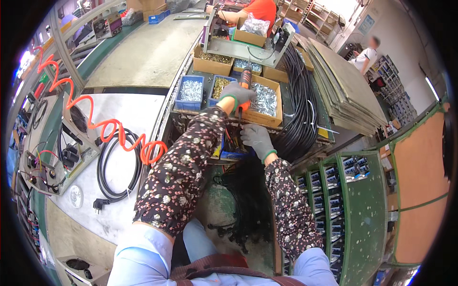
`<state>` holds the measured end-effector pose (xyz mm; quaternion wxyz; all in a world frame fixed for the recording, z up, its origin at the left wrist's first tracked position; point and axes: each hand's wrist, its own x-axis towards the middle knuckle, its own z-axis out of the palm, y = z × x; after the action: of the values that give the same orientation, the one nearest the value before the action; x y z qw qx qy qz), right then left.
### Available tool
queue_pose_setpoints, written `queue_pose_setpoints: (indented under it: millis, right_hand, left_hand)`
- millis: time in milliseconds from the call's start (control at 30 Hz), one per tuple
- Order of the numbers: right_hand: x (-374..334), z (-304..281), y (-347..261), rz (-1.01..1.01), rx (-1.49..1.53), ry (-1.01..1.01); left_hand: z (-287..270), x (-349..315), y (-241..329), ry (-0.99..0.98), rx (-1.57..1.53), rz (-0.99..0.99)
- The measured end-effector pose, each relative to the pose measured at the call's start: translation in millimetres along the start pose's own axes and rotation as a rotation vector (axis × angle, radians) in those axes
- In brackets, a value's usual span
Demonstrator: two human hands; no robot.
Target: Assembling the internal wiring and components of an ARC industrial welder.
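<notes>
My left hand (234,96), in a grey glove, is wrapped round an orange-and-black power screwdriver (245,78) above the parts boxes. The tool's orange end shows below the hand, with a dark narrow tip pointing down toward me. Close under that tip is my gloved right hand (258,139), its fingers curled together; what they pinch, if anything, is too small to make out. Around the hands stand a cardboard box of silvery screws (265,99), a blue bin of brass-coloured parts (220,86) and a blue bin of silvery parts (191,90). Hand tools (232,140) lie below the bench edge.
A coiled orange air hose (90,97) hangs at left, above a black power cable (102,178). Thick black cables (305,90) drape right of the boxes, beside stacked boards (346,86). A green rack (360,209) stands lower right. Two other people are farther off.
</notes>
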<state>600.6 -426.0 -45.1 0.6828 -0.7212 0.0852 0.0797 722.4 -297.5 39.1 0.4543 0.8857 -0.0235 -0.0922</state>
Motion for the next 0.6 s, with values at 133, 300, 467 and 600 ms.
queue_pose_setpoints:
  millis: [133, 300, 467, 600]
  right_hand:
    - [26, 33, -11, -0.124, -0.252, 0.025]
    - [61, 69, -49, -0.829, -0.809, 0.453]
    - [112, 82, -75, -0.302, -1.103, 0.428]
    - [144, 80, -75, -0.062, -1.115, 0.546]
  left_hand:
    - [-40, 0, -6, -0.262, -0.896, 0.102]
    - [-116, -55, -6, -0.208, -0.969, 0.337]
    - [-169, -103, -10, -0.098, -0.576, 0.34]
    - [-169, -123, -31, -0.047, -0.553, 0.207]
